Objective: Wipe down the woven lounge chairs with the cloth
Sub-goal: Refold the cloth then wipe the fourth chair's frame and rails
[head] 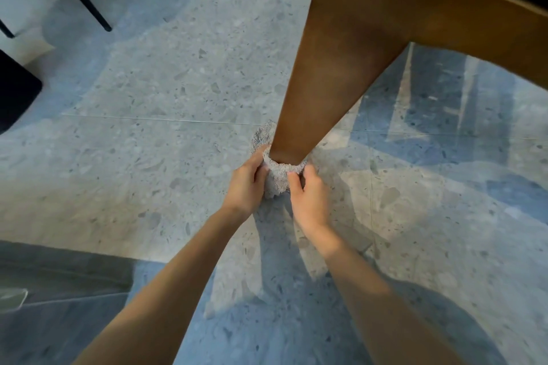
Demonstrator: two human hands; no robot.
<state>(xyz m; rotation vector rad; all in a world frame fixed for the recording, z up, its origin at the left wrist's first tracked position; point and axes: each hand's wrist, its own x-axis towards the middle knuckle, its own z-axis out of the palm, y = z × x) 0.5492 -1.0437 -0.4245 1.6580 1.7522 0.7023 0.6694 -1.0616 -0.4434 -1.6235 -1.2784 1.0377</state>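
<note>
Bare floor point(166, 74) around wooden leg point(323, 77)

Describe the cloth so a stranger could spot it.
Find the broad brown wooden leg slanting down to the speckled floor. Round its narrow foot, gripped by the left hand and the right hand, sits the cloth. It alone is pale grey and fluffy.

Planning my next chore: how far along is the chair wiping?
Done: nothing in view shows as finished. In hand: the left hand and right hand grip the grey cloth wrapped round the bottom of a brown leg. Left: no woven surface is in view, so the rest cannot be judged.
</note>
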